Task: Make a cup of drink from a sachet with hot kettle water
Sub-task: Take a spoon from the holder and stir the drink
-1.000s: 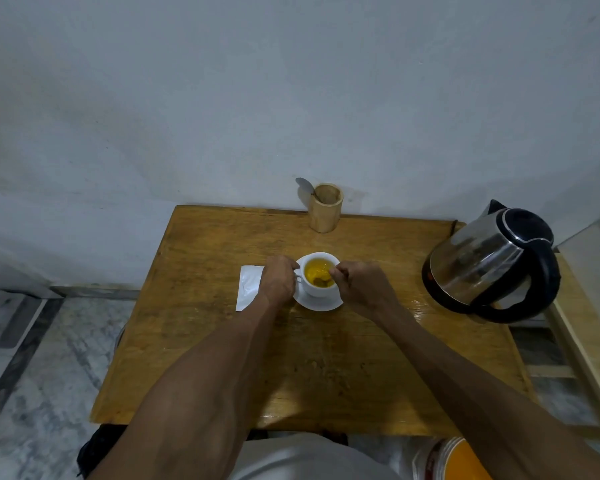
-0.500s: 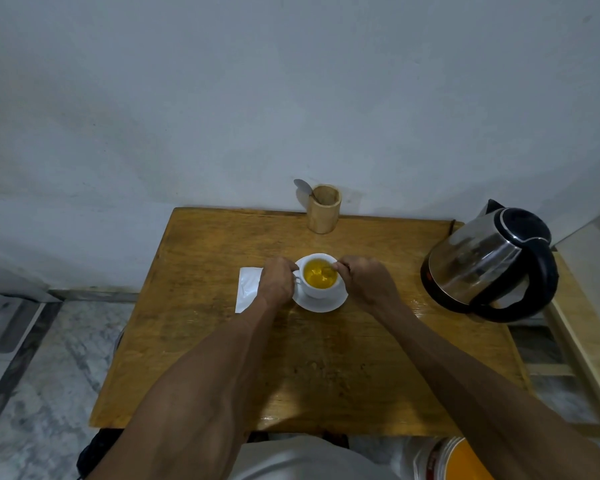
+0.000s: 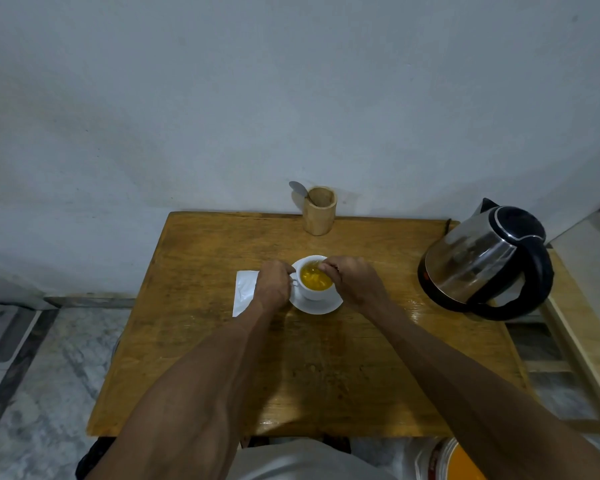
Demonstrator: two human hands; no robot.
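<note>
A white cup (image 3: 313, 293) full of yellow-orange drink (image 3: 315, 280) stands on a white saucer (image 3: 321, 306) in the middle of the wooden table (image 3: 222, 341). My left hand (image 3: 273, 284) grips the cup's handle on its left side. My right hand (image 3: 355, 285) is closed over the cup's right rim, pinching a spoon whose end dips into the drink; most of the spoon is hidden. A white sachet (image 3: 244, 296) lies flat just left of my left hand. The steel and black kettle (image 3: 485, 261) stands at the table's right edge.
A wooden holder (image 3: 319, 211) with a metal spoon (image 3: 298, 188) in it stands at the back edge by the wall. An orange-lidded bucket (image 3: 454, 459) sits on the floor at the lower right. A wooden frame (image 3: 582, 341) lies right of the table.
My right hand has shifted around the cup's rim toward the far side, moving the spoon through the drink. My left hand and the cup have stayed put.
</note>
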